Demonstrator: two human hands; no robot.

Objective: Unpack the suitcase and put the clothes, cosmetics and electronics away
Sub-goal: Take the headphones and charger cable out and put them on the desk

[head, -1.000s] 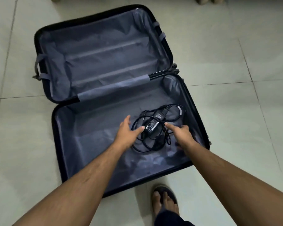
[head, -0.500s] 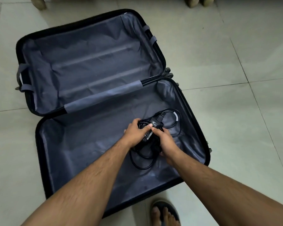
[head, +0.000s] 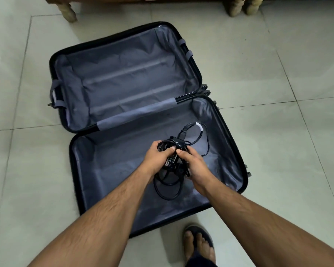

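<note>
A black suitcase (head: 71, 170) lies open flat on the tiled floor, both halves lined in grey fabric. Over its near half I hold a black laptop charger (head: 172, 160) with its tangled black cable (head: 202, 139). My left hand (head: 158, 157) grips the adapter brick and cable from the left. From the right, my right hand (head: 193, 162) grips the same bundle, thumbs nearly touching. Loops of cable hang below my hands and stretch out to the upper right. The far half of the suitcase holds nothing visible.
Wooden furniture legs (head: 68, 11) stand at the top edge, with more legs (head: 234, 7) at the top right. My foot in a dark sandal (head: 199, 245) stands just in front of the suitcase. Pale floor tiles (head: 278, 151) surround the case.
A second ago both hands reached open toward the charger lying in the suitcase. They have closed round it and gathered brick and cable together. The view has pulled back a little.
</note>
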